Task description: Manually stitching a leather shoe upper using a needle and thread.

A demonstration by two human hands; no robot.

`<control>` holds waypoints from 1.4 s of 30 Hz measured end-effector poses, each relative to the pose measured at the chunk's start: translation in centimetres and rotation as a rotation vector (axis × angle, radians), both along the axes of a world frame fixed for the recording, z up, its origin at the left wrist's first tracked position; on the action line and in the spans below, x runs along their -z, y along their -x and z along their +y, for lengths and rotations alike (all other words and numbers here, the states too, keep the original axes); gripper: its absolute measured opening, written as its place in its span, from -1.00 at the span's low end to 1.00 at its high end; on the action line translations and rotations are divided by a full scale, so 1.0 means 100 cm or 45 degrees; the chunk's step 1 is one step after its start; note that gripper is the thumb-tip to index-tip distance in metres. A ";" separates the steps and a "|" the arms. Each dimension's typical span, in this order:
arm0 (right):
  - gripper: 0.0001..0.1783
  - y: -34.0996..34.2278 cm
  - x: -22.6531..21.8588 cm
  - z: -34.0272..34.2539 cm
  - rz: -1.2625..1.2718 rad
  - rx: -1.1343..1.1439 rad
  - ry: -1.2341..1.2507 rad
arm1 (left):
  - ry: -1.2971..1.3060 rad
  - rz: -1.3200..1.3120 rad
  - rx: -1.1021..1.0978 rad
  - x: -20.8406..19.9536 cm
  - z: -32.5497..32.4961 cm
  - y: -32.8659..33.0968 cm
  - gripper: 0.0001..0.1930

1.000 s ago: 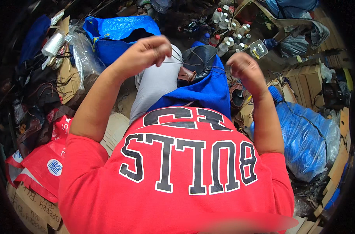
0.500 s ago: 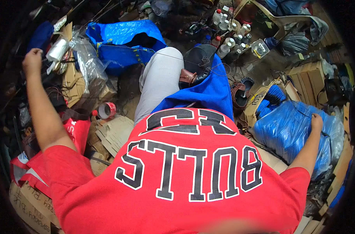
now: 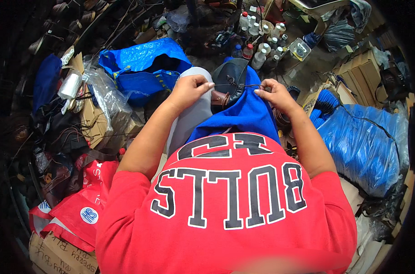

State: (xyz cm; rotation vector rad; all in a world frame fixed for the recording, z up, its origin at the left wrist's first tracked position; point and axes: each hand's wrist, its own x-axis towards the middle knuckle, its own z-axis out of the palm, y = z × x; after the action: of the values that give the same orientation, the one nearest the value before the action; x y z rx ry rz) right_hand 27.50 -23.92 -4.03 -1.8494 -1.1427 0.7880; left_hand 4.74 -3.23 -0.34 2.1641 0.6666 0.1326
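A dark leather shoe piece point(image 3: 229, 74), seemingly an upper, rests on a blue cloth point(image 3: 248, 109) over my lap, beside my knee in light trousers. A brown leather part point(image 3: 219, 98) shows at its near edge. Dark thread point(image 3: 250, 85) runs out from the piece to both sides, with loops at the middle. My left hand point(image 3: 192, 90) pinches the thread on the left, just above the knee. On the right, my right hand point(image 3: 275, 93) pinches the other stretch between thumb and fingers. Both hands are raised a little from the cloth, and the thread looks taut.
A blue woven bag point(image 3: 146, 59) gapes open at the far left. Several small bottles point(image 3: 260, 57) stand at the far right. A bundle in blue plastic point(image 3: 362, 141) lies at right, cardboard point(image 3: 360, 82) behind it. A red bag point(image 3: 79, 201) lies at left.
Both hands have come in from wide out at the sides to the shoe piece. The thread that stretched far across now spans a short gap between my fingers.
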 end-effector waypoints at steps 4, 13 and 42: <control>-0.74 -0.006 -0.019 -0.005 0.538 0.005 0.187 | 0.158 -0.014 -0.147 0.007 0.017 0.018 -0.71; -0.79 -0.107 -0.004 -0.109 -0.005 0.514 0.282 | 0.384 -0.306 -0.659 0.039 0.116 0.157 -0.77; -0.90 0.006 -0.028 0.043 -0.073 -0.230 -0.130 | 0.060 0.195 0.631 -0.002 0.018 -0.100 -0.69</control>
State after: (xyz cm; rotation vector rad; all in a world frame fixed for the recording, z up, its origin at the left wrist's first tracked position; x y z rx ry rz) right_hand 26.95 -19.64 -1.24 -1.7109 -1.3761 0.7660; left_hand 14.72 -1.47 -0.10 2.2411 0.1967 -0.3107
